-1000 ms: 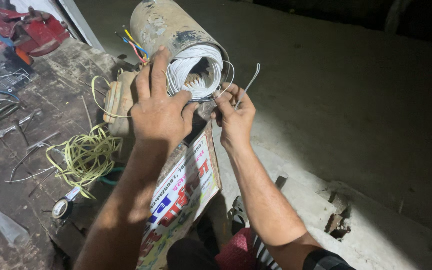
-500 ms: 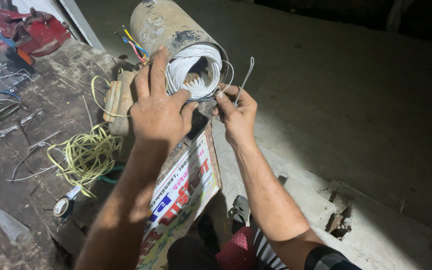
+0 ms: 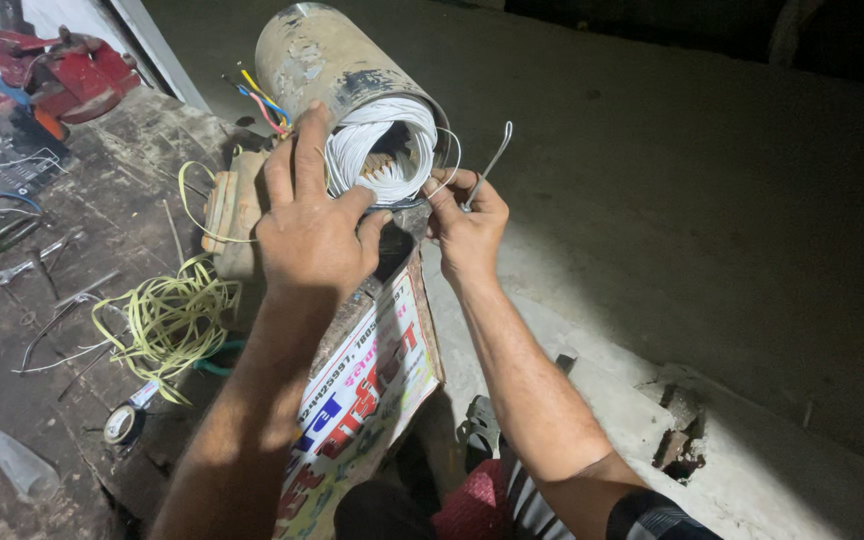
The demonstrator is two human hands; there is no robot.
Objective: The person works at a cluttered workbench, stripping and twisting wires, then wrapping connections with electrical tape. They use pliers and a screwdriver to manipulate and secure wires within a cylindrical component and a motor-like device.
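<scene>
A rusty grey metal cylinder [image 3: 317, 55] lies on its side, open end toward me, with white winding wires [image 3: 362, 150] packed around its inner rim. My left hand [image 3: 312, 225] rests on the near rim, fingers pressing the white wires. My right hand [image 3: 467, 215] sits at the rim's right side and pinches a thin metal needle-like tool [image 3: 492, 160] that points up and right. A loop of white thread [image 3: 449, 160] runs from the wires to that hand. Coloured lead wires [image 3: 257, 100] stick out on the cylinder's left.
A printed board [image 3: 367, 390] leans under the cylinder. A tangle of yellow-green wire [image 3: 167, 320] lies on the dirty workbench [image 3: 72, 250], with a tape roll [image 3: 122, 425], a clear plastic piece [image 3: 17, 465] and a red vise [image 3: 67, 75]. Concrete floor [image 3: 702, 200] lies right.
My right hand has lifted slightly and drawn the needle tool up and to the right. The left hand stays pressed on the white wires.
</scene>
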